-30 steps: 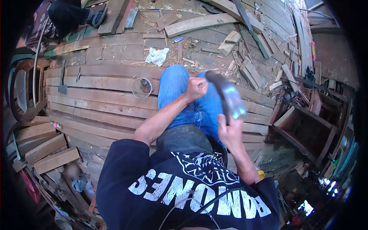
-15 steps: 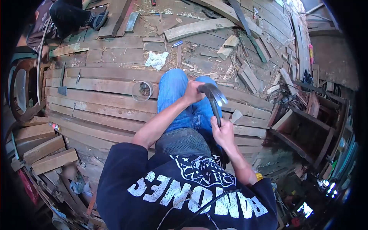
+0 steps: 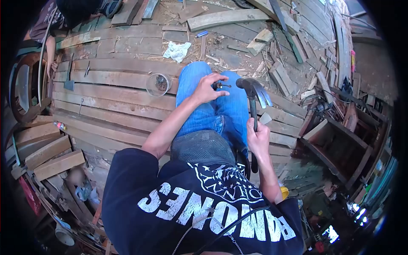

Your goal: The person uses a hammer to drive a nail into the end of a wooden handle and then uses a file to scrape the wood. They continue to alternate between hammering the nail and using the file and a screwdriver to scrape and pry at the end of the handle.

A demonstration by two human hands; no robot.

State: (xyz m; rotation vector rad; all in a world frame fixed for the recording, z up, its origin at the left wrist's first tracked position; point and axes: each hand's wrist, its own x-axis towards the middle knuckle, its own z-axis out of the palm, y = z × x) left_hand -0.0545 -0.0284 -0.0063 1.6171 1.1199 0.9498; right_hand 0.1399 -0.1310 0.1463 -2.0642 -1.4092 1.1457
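I am sitting with my blue-jeaned knees [image 3: 199,106] stretched out over wooden planks. My left hand [image 3: 207,88] rests on my knee and pinches a small dark nail [image 3: 222,85] between fingertips, the other fingers spread. My right hand [image 3: 257,139] grips the dark handle of a claw hammer [image 3: 253,90]. Its metal head hangs just right of the nail, a little apart from my left hand.
A clear cup of nails [image 3: 158,84] stands on the planks left of my knee. Farther off lie a white rag [image 3: 177,50], a hatchet-like tool [image 3: 69,83] and wood offcuts [image 3: 278,78]. Another person [image 3: 51,29] crouches at top left. A wooden frame [image 3: 335,140] stands to the right.
The hammer swung down from a raised, blurred position onto the nail, then drew back to the right. My left hand went from a closed fist to a fingertip pinch.
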